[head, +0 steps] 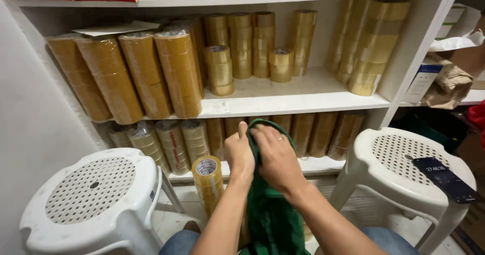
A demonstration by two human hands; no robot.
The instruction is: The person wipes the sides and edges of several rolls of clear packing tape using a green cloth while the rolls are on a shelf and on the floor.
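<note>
Together, both hands, left (239, 156) and right (277, 159), pinch a green cloth bag (273, 219).

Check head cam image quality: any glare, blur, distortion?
Head view: even indoor light, soft glare on the wrapped tape rolls; shelf edge bows from wide-angle distortion; left hand, right hand and green cloth slightly soft, no heavy blur.

Bare forearms, ring on right hand (279, 160), blue jeans (386, 241).
</note>
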